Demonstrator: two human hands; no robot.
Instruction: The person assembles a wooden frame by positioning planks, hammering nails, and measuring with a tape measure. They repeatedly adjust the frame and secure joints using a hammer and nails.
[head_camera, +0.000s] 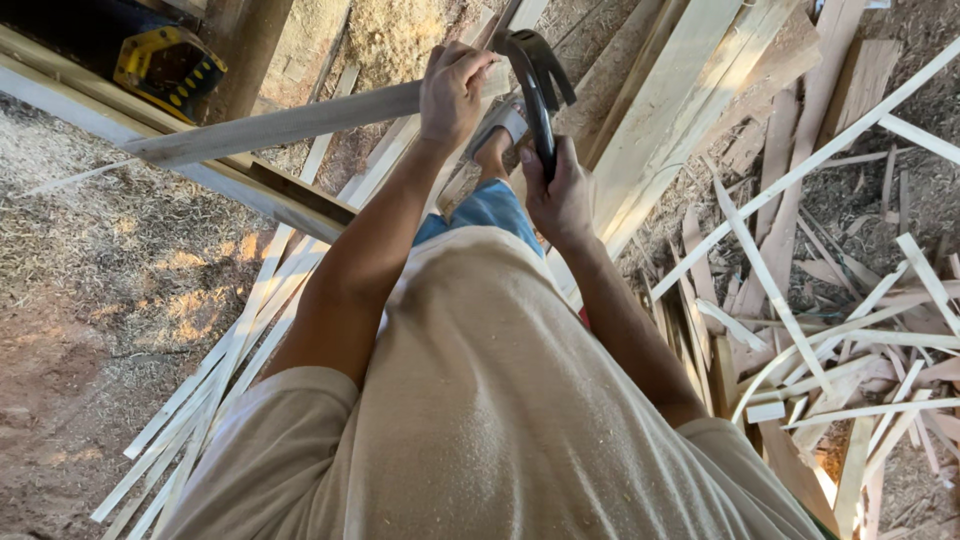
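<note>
My left hand (453, 88) grips the near end of a long grey wooden plank (280, 125) that runs off to the left at about waist height. My right hand (558, 190) is closed around the handle of a black claw hammer (537, 75), whose head sits right beside the plank's end and my left hand. Below the hands I see my foot in a sandal (497, 135) and my blue trouser leg (490, 208). My beige shirt fills the lower middle of the view.
A wooden bench edge (200, 170) crosses at the left, with a yellow and black power tool (165, 65) on it. Thin wood strips (215, 380) lie on the sawdust floor. Wide boards (665, 100) and a heap of offcuts (850, 330) lie to the right.
</note>
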